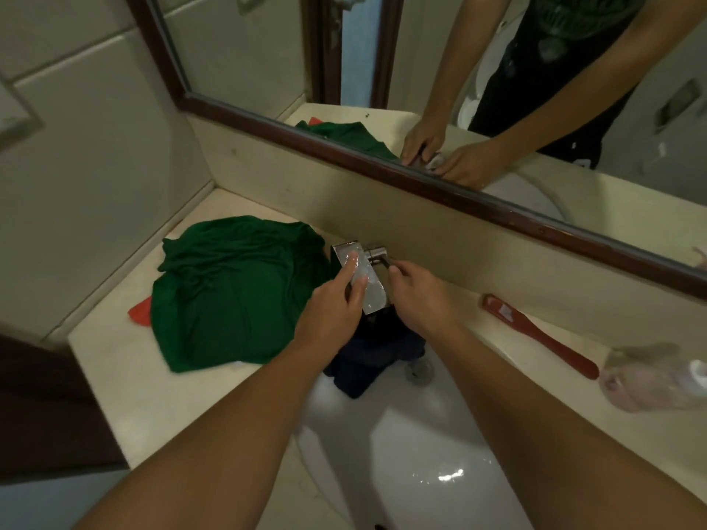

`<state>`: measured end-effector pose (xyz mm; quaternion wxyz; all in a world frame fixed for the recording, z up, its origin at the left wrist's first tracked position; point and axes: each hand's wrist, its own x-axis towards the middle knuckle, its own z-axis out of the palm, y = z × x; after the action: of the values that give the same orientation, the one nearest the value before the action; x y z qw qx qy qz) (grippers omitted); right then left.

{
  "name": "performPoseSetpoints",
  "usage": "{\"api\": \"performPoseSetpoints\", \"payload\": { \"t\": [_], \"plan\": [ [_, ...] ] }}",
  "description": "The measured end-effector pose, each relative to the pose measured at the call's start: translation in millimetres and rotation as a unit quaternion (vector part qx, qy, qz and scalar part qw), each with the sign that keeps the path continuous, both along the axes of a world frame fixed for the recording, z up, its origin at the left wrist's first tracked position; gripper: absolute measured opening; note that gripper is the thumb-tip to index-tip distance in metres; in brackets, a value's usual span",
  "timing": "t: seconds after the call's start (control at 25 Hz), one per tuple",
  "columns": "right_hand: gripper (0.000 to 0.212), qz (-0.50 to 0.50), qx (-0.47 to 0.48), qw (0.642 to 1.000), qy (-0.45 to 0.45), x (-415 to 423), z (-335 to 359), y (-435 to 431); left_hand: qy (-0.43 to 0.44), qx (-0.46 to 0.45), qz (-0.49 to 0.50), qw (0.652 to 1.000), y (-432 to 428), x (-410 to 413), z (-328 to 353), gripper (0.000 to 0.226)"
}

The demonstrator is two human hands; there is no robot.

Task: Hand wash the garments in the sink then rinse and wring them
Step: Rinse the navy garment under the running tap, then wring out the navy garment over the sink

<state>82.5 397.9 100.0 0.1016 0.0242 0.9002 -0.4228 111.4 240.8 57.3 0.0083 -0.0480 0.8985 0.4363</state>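
While my left hand (331, 313) wraps the flat spout of the tap (370, 296), thumb on top and fingers curled along its side, my right hand (419, 296) pinches the thin lever (383, 262) at the back between fingertip and thumb. Whether something clear also lies under my left fingers I cannot tell; there is a glossy sheen there. The dark blue garment (367, 357) sits bunched at the back of the sink (421, 453), right under the spout and just beside the drain (419, 371). The green garment (237, 292) lies heaped on the counter (114, 376) to the left, with a red cloth (139, 311) poking out beneath it.

I judge the step in hand to be getting water running onto the blue garment. To do it well I should ease the lever a little at a time, so the flow does not splash off the cloth and over the rim. I should steady the spout rather than lean on it. The drain looks uncovered, so water may run straight out; pushing the cloth over it, or plugging it, would let the basin fill. The green garment should stay clear of the rim until its turn.
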Motion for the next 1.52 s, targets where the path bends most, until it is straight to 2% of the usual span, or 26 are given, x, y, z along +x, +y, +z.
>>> {"api": "performPoseSetpoints", "payload": {
  "t": [0.12, 0.24, 0.32, 0.36, 0.48, 0.68, 0.8, 0.88, 1.0, 1.08, 1.16, 1.24, 1.4, 1.52],
  "plan": [
    [0.038, 0.003, -0.013, 1.0, 0.001, 13, -7, 3, 0.021, 0.021, 0.006, 1.0, -2, 10, -5, 0.049],
    [0.036, -0.04, 0.029, 0.995, -0.084, 40, -16, 18, 0.011, 0.019, 0.033, 0.999, -8, 34, -12, 0.045],
    [0.018, 0.024, 0.087, 0.99, -0.109, 60, -20, 36, -0.002, -0.016, 0.02, 1.0, -8, 50, -13, 0.042],
    [0.017, 0.053, 0.113, 0.986, -0.112, 70, -20, 44, -0.008, -0.04, 0.007, 0.999, -5, 56, -13, 0.039],
    [0.014, 0.042, 0.128, 0.986, -0.095, 94, -17, 64, -0.006, -0.079, -0.025, 0.997, 8, 71, -11, 0.039],
    [0.012, -0.031, 0.114, 0.993, -0.011, 131, -22, 95, 0.097, -0.142, -0.105, 0.98, 36, 92, -32, 0.065],
    [0.01, -0.063, 0.13, 0.989, -0.006, 146, -27, 123, 0.062, -0.154, -0.158, 0.973, 51, 91, -31, 0.078],
    [0.013, -0.045, 0.143, 0.988, -0.027, 150, -25, 136, 0.062, -0.19, -0.178, 0.964, 62, 88, -24, 0.073],
    [0.021, 0.001, 0.213, 0.977, -0.022, 155, -15, 150, 0.047, -0.26, -0.194, 0.945, 82, 83, -6, 0.062],
    [0.022, -0.015, 0.152, 0.988, -0.006, 157, -6, 155, 0.044, -0.245, -0.147, 0.957, 92, 78, 4, 0.063],
    [0.022, -0.04, 0.092, 0.995, -0.004, 159, 7, 159, 0.038, -0.194, -0.096, 0.976, 100, 75, 15, 0.066],
    [0.021, -0.039, 0.091, 0.995, 0.009, 155, 20, 163, 0.021, -0.139, -0.075, 0.987, 109, 72, 31, 0.065],
    [0.018, -0.039, 0.092, 0.993, 0.06, 143, 60, 168, 0.054, -0.066, -0.09, 0.992, 117, 55, 76, 0.064],
    [0.012, -0.046, 0.104, 0.986, 0.123, 129, 102, 168, 0.095, -0.085, -0.132, 0.983, 112, 34, 110, 0.072]
  ]
}}
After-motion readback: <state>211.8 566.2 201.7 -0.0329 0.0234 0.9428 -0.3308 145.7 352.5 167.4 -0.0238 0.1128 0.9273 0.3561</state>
